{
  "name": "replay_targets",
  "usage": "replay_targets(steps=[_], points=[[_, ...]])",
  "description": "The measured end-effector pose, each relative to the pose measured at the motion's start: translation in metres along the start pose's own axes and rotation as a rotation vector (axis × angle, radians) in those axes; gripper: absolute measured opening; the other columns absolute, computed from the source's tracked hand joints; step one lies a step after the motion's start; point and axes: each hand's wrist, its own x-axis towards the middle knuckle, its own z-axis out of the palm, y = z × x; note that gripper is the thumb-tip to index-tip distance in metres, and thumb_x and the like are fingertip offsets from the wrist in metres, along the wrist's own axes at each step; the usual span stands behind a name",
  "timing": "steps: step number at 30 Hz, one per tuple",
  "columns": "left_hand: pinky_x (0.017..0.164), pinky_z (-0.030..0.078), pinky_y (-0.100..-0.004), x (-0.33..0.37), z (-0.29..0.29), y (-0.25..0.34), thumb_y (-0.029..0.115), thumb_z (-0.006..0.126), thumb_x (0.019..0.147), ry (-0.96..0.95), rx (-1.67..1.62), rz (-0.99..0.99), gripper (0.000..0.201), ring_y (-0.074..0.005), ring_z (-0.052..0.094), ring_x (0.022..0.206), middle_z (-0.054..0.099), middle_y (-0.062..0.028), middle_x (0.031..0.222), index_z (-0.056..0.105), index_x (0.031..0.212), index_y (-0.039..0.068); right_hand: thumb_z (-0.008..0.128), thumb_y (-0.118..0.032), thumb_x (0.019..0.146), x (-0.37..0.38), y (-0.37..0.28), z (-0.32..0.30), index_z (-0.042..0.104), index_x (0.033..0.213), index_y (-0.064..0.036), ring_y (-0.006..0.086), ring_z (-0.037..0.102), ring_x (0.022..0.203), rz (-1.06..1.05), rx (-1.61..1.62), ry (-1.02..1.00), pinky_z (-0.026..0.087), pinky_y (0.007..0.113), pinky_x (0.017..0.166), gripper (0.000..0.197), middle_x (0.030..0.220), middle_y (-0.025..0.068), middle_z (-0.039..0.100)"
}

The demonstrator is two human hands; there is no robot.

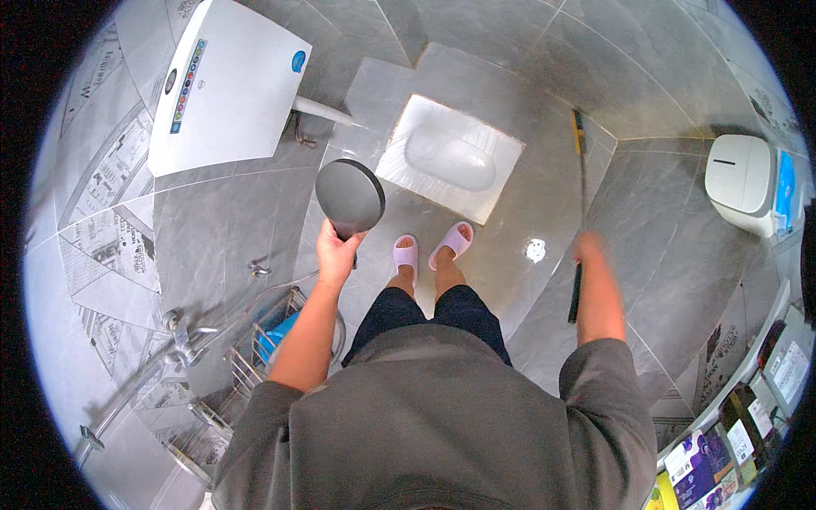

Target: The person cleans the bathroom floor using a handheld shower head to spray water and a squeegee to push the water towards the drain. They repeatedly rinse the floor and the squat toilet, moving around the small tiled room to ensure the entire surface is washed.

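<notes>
My left hand (338, 253) is closed around the handle of a dark round shower head (348, 197), its broad disc facing up toward me. A thin hose runs from below that hand toward the wall fittings at the left. At the right, my right hand (588, 248), a little smeared by motion, grips a long black pole (575, 293). The pole's far end, black and yellow, reaches the floor by the far right wall; its exact kind cannot be made out. Ahead of my feet lies a white squat toilet (450, 159) set in the grey floor.
A white cistern (234, 89) hangs at the far left, with a white pipe (321, 110) below it. Taps (183, 338) and a metal rack (246, 344) line the left wall. A white bin-like box (741, 183) and a packed shelf (731, 425) stand at the right.
</notes>
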Motion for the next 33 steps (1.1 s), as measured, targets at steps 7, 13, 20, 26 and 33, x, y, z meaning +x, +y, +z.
replay_targets(steps=[7,13,20,26,33], points=[[0.068,0.043,-0.0238,0.008,0.017,0.004,0.003,0.069,0.068,-0.021,-0.042,0.039,0.035,-0.01,0.053,0.074,0.059,-0.0037,0.085,0.049,0.096,0.002,0.044,-0.01,0.078,-0.106,-0.106,0.03,0.053,0.099,0.0034,0.0367,0.055,0.093,0.247,0.567,0.028,0.044,0.042,0.08,0.027,0.102,0.0241,0.055],[0.07,0.043,-0.0243,0.012,0.012,0.015,0.001,0.068,0.068,-0.036,-0.081,0.08,0.033,-0.0106,0.054,0.077,0.059,-0.0045,0.088,0.049,0.096,0.002,0.043,-0.009,0.077,-0.152,-0.097,0.046,0.047,0.105,0.0017,0.0387,0.052,0.096,0.143,0.623,-0.094,0.042,0.042,0.082,0.03,0.102,0.0268,0.053],[0.073,0.043,-0.0246,0.003,-0.01,-0.006,-0.001,0.067,0.068,0.034,-0.098,0.028,0.033,-0.0109,0.054,0.079,0.059,-0.0045,0.089,0.049,0.096,0.002,0.047,-0.012,0.076,-0.082,-0.031,0.049,0.052,0.09,0.0016,0.0373,0.055,0.087,0.307,0.601,0.242,0.044,0.043,0.075,0.02,0.093,0.0242,0.056],[0.076,0.041,-0.0247,-0.006,-0.023,-0.011,-0.003,0.065,0.068,0.004,-0.068,0.02,0.035,-0.011,0.054,0.082,0.059,-0.0035,0.092,0.049,0.098,0.003,0.058,-0.013,0.066,0.05,0.033,0.043,0.061,0.054,-0.0015,0.0261,0.061,0.063,-0.063,0.001,0.183,0.048,0.036,0.059,0.017,0.06,0.0161,0.059],[0.071,0.043,-0.0246,-0.019,-0.033,-0.037,0.002,0.068,0.069,0.057,-0.097,-0.009,0.031,-0.0097,0.053,0.077,0.059,-0.0046,0.087,0.05,0.095,0.001,0.048,-0.007,0.073,0.004,-0.073,0.055,0.061,0.084,0.0026,0.0338,0.059,0.081,-0.155,0.117,0.33,0.046,0.04,0.071,0.019,0.089,0.0218,0.059]])
